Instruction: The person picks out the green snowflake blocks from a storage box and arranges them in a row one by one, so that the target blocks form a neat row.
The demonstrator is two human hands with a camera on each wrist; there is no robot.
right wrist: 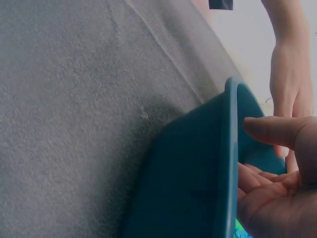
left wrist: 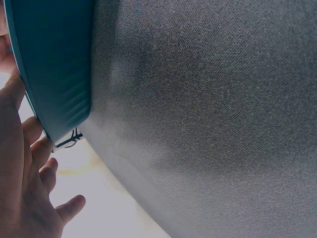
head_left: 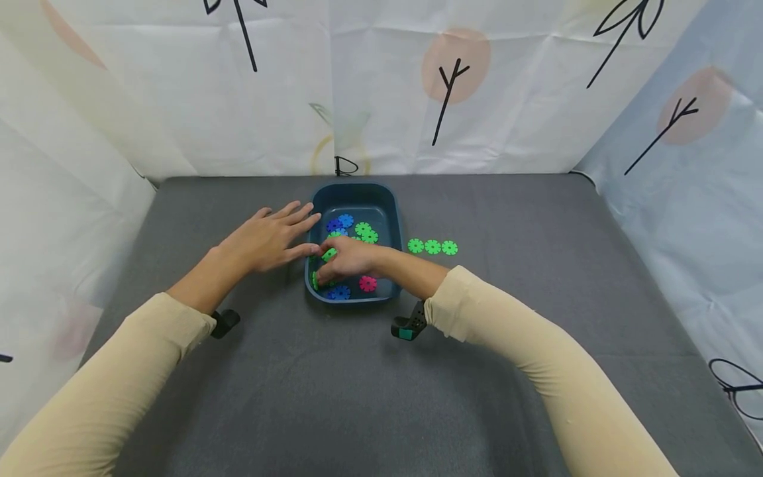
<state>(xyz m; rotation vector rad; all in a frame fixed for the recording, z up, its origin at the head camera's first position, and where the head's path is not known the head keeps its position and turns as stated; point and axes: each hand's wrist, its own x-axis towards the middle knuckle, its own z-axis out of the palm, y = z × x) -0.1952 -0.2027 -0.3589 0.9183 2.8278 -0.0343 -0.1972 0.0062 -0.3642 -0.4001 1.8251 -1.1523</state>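
A dark blue-teal plastic tub [head_left: 387,199] holds several small notched flower-shaped discs: green discs [head_left: 363,229], blue discs [head_left: 341,292] and a pink disc [head_left: 367,283]. My right hand [head_left: 352,257] reaches down inside the tub near its left wall, thumb and fingers apart. Green discs [head_left: 329,254] show around its fingertips; the right wrist view hides what they touch. With spread fingers, my left hand [head_left: 265,240] is at the tub's left rim, its fingertips touching the rim in the left wrist view.
Right of the tub, three green discs [head_left: 432,247] lie in a row on the grey cloth-covered table [head_left: 334,384]. White printed sheets [head_left: 381,86] hang behind the table and at both sides. A black strap [head_left: 411,324] circles the right wrist.
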